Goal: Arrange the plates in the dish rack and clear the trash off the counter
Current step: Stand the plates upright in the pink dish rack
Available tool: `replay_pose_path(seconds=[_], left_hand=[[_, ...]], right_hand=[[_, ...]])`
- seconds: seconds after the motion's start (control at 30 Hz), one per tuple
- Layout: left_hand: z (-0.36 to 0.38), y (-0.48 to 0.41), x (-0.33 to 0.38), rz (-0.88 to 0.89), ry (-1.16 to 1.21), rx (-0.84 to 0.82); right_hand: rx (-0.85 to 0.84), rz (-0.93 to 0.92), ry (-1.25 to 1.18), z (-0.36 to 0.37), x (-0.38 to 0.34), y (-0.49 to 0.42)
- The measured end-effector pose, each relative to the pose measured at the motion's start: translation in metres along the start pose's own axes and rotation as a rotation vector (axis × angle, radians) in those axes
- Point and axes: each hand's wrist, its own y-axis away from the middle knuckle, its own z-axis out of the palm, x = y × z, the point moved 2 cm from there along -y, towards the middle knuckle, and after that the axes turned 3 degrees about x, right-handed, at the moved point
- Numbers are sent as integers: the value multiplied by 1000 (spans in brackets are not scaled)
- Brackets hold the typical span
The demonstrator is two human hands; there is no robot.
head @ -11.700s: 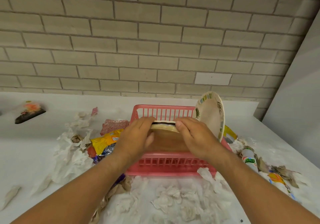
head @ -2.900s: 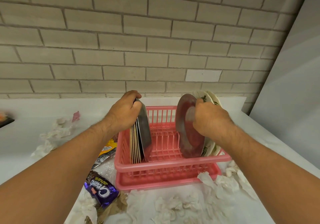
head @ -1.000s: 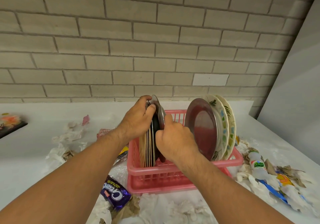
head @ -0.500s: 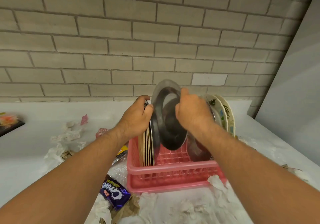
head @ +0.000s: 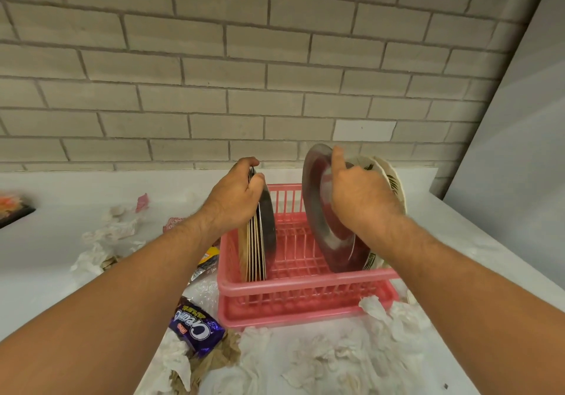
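Note:
A pink plastic dish rack (head: pixel 305 287) stands on the white counter against the brick wall. My left hand (head: pixel 235 199) grips the top of a stack of several plates (head: pixel 260 242) standing on edge at the rack's left end. My right hand (head: pixel 357 199) holds a steel plate (head: pixel 318 211) upright at the right end, index finger raised along its rim, leaning against a dark red plate and patterned cream plates (head: pixel 391 180). Crumpled tissues (head: pixel 336 361) and a purple biscuit wrapper (head: pixel 195 327) lie on the counter in front.
More tissues (head: pixel 107 232) and wrappers (head: pixel 208 257) lie left of the rack. A dark tray with something orange (head: pixel 13 208) sits at the far left edge. A grey panel (head: pixel 513 150) rises on the right. The counter's right edge runs diagonally.
My right hand has carried the steel plate from the left stack across the rack and set it upright against the plates on the right. My left hand stays on the left stack.

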Motion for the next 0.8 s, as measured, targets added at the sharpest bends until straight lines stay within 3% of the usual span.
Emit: replay_pose_path(seconds=[0.13, 0.37, 0.8], left_hand=[[-2, 0, 1, -4, -3, -7], [-1, 1, 4, -7, -6, 0], [1, 0, 4, -13, 10, 3]], right_hand=[[-56, 9, -20, 8, -2, 5], [17, 46, -6, 8, 3, 1], [-120, 121, -129, 36, 7, 7]])
